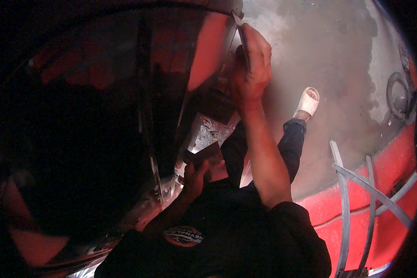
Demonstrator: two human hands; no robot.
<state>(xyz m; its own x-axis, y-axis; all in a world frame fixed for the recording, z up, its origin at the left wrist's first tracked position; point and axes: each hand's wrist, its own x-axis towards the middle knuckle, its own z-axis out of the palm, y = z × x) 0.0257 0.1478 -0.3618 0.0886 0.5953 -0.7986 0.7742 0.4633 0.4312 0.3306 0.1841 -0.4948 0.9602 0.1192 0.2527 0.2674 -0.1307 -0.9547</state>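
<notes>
My right hand [254, 69] is raised beside the far right edge of a dark, glossy car panel [102, 120] that mirrors red shapes. Its fingers are closed along a thin flat piece [243, 44] seen edge-on, whose pale tip meets the panel's edge; the exact kind cannot be made out. Lower down, close to my body, my left hand [194, 178] grips a flat rectangular plate [216, 162], dark and reddish, with its fingers around the left side. Shadow hides part of the left hand.
Wet-looking grey concrete floor [329, 60] lies to the right, with my foot in a pale sandal [307, 103] on it. A red body panel [356, 222] crossed by several grey strips [345, 204] is at the lower right. A coiled dark hose [396, 95] lies at the far right.
</notes>
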